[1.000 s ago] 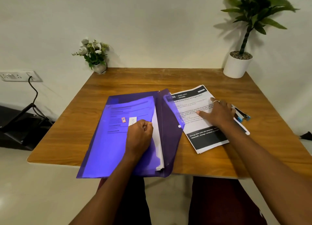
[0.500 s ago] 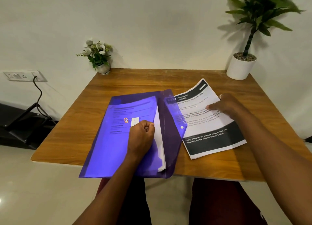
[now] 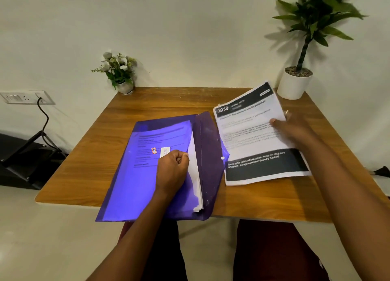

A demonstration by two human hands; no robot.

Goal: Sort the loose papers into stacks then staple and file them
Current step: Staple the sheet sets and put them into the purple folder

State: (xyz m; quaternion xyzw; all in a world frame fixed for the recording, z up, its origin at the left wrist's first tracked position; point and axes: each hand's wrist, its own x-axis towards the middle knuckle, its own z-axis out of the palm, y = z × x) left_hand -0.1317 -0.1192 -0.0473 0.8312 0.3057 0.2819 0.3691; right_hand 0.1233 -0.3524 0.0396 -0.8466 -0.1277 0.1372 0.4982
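Both hands are in view. My left hand [image 3: 172,171] pinches the cover edge of the purple folder [image 3: 135,186] with curled fingers, at the table's [image 3: 168,101] near edge. My right hand [image 3: 293,129] grips the papers [image 3: 253,137] just right of it, thumb on top, other fingers hidden. The small print is blurred.

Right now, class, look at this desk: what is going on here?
A person is filing papers at a wooden table. The left hand grips the front cover of a purple folder at its open edge, with white sheets already inside. The right hand holds a printed bundle by its right edge, just beside the folder's open flap. The bundle is not yet in the folder.
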